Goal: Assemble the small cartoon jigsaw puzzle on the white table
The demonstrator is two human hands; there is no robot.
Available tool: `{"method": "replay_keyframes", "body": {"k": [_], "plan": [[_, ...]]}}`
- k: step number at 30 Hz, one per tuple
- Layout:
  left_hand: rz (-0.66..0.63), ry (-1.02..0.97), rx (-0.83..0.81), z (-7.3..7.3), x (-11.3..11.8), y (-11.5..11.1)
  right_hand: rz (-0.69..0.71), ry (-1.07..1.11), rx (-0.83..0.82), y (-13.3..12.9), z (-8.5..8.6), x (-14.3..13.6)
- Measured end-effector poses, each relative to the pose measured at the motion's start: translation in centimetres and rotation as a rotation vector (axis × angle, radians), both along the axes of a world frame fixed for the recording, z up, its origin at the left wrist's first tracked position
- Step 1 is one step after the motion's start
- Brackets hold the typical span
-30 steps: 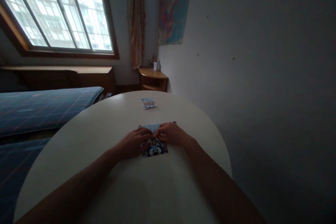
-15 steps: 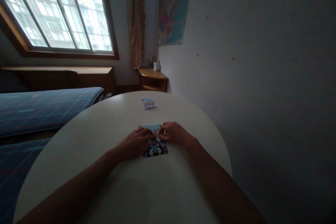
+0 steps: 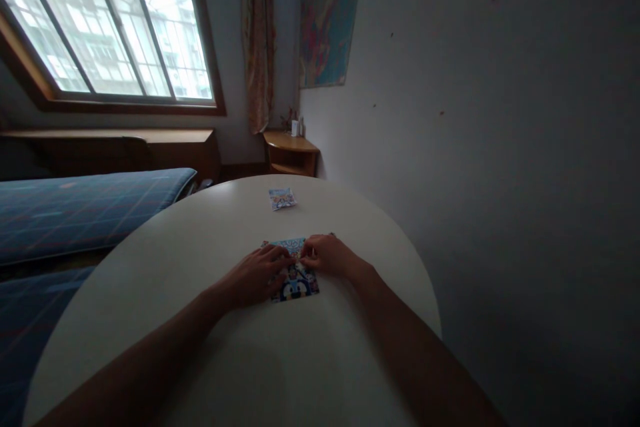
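A flat picture sheet (image 3: 299,288), printed with a blue cartoon face, lies on the round white table (image 3: 210,227). Whether it is one piece or several cannot be made out. My left hand (image 3: 265,270) rests palm down across its left part, fingers stretched out. At the sheet's upper right, my right hand (image 3: 327,255) bends over it with thumb and fingers drawn together, close to the left fingertips. Anything between those fingers is too small to see. Beyond the hands lies a smaller printed picture card (image 3: 283,198).
A bed with a blue checked cover (image 3: 100,207) stands left of the table, and a pale wall (image 3: 475,180) runs along the right. At the back are a wooden corner shelf (image 3: 290,141), a curtain (image 3: 259,47) and a window (image 3: 110,27).
My right hand has shifted very slightly left over the sheet, its fingertips nearer the left hand. The left hand and both printed pictures stay put.
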State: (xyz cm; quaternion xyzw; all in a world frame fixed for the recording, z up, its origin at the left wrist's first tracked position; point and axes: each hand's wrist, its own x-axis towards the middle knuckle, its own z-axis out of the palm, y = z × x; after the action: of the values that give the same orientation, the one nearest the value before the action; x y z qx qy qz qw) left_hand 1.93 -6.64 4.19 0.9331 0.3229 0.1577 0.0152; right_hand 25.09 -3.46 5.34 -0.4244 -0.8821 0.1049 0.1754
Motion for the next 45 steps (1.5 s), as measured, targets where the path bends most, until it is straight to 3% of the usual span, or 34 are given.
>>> {"method": "replay_keyframes", "body": {"k": [10, 17, 19, 23, 26, 31, 34, 37, 40, 45], "plan": [[0.027, 0.04, 0.026, -0.1, 0.5, -0.1, 0.064, -0.134, 0.047, -0.1, 0.9, 0.5], [0.087, 0.044, 0.046, 0.6, 1.6, -0.9, 0.083, -0.055, -0.007, 0.3, 0.8, 1.2], [0.083, 0.036, 0.041, 0.5, 1.6, -0.9, 0.003, 0.006, -0.022, 1.1, 0.6, 2.5], [0.056, 0.002, 0.03, 0.2, 1.1, -0.6, -0.338, 0.116, 0.078, 2.7, -0.4, 5.8], [0.047, -0.002, 0.029, -0.1, 0.9, -0.4, -0.4, 0.114, 0.034, 3.1, -1.3, 6.9], [0.078, -0.041, 0.018, -0.2, 0.4, 0.2, -0.269, 0.03, 0.033, 2.6, -1.8, 5.4], [0.19, -0.077, 0.067, -0.2, -0.9, 1.1, -0.189, 0.019, 0.018, 2.5, -1.8, 4.7], [0.349, -0.102, 0.111, -0.5, -2.9, 2.4, -0.18, 0.023, 0.01, 2.6, -1.8, 4.8], [0.448, -0.095, 0.054, -1.0, -4.4, 3.3, -0.2, 0.021, 0.003, 2.6, -1.7, 5.1], [0.433, -0.096, 0.006, -1.5, -4.4, 3.6, -0.236, 0.017, 0.007, 2.5, -1.5, 5.0]]}}
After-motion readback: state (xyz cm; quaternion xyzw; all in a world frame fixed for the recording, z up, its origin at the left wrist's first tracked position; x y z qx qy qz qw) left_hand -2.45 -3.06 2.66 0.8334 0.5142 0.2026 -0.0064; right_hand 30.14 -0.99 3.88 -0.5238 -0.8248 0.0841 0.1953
